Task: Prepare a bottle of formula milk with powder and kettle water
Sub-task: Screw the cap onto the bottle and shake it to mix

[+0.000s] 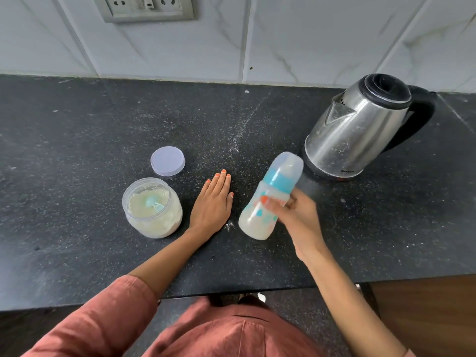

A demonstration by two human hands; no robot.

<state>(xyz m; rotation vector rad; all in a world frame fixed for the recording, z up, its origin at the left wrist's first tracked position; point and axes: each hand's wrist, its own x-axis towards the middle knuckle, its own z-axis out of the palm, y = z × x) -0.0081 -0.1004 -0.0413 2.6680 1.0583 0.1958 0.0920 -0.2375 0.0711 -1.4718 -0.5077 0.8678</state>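
Black speckled tabletop (pixel 77 150). Steel kettle (pixel 360 130). Feeding bottle (pixel 268 199), capped, milky, tilted near kettle, right hand (pixel 296 215) grasping its middle; probably best shaken with collar tight. Open powder jar (pixel 154 222), scoop (pixel 152 202) inside. Left hand (pixel 213 199) flat on tabletop, released. Jar lid (pixel 168 161).

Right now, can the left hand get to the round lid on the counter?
Probably yes. The left hand lies flat, holding nothing, and the lid sits near it, up and leftward, with bare counter between. The powder jar stands off to the side.
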